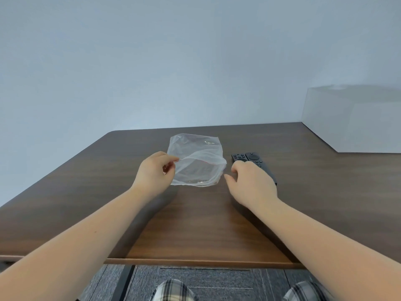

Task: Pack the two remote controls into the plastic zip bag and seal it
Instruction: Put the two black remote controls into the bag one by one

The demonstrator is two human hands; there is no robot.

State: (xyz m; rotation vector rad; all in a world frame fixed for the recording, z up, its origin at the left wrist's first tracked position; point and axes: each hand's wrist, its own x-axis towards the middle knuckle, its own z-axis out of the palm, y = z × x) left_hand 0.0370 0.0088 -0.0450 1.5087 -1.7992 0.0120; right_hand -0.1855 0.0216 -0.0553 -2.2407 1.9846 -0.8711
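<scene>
Pinching crinkled clear bag (196, 161) — left hand (152, 170)

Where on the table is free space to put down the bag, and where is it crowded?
Bare wood lies left of the left hand, and between the forearms toward the table front edge. It is crowded where the zip bag, right hand and remote controls lie close together.

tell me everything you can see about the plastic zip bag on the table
The plastic zip bag is clear, thin and crinkled, with a faint red line along its zip edge. It looks empty and lies mostly flat on the dark wooden table, left of the two remotes. The left hand pinches its left edge, lifting one layer. The right hand is beside it; whether it touches is unclear.
</scene>
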